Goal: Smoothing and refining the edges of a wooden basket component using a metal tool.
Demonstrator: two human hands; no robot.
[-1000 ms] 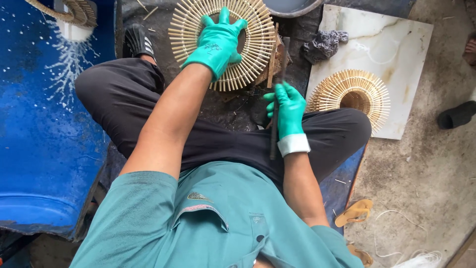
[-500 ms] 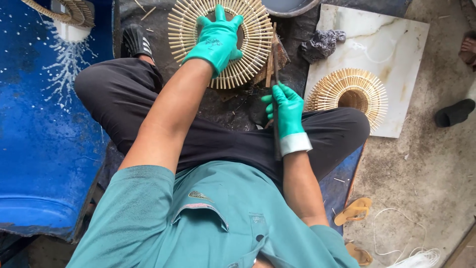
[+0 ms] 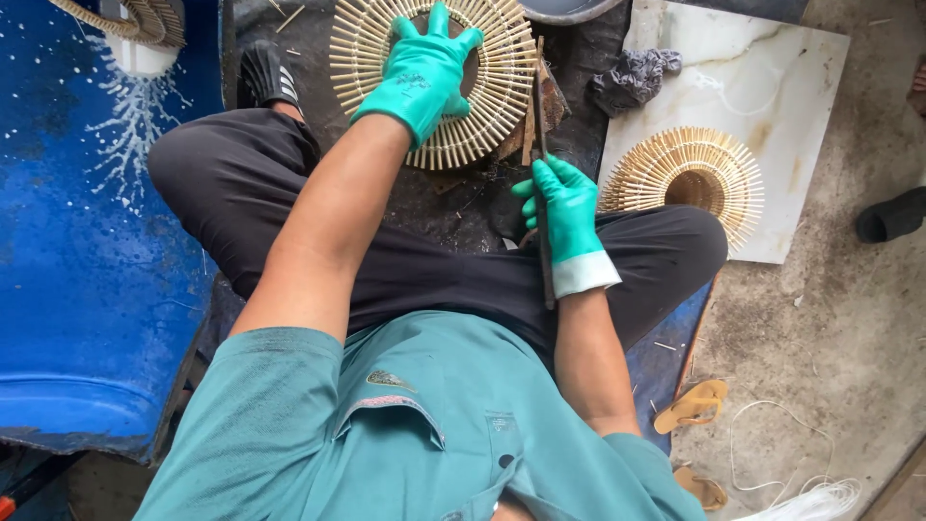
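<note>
Head view: the bamboo ring (image 3: 434, 82) is pressed flat on the dark floor by the left hand (image 3: 422, 72), fingers spread wide. A long blade (image 3: 542, 193) is gripped by the right hand (image 3: 564, 207) at the ring's edge. Firm pressure and short, controlled strokes are advised.

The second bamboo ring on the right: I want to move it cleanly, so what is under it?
The bamboo ring lies flat on a white marbled slab, which rests on the ground. A grey rag overlaps the slab's far corner. What lies beneath the slab is covered.

Left hand (image 3: 422, 72) pressing bamboo ring (image 3: 369, 58), right hand (image 3: 564, 207) perhaps gripping blade (image 3: 542, 145)
</note>
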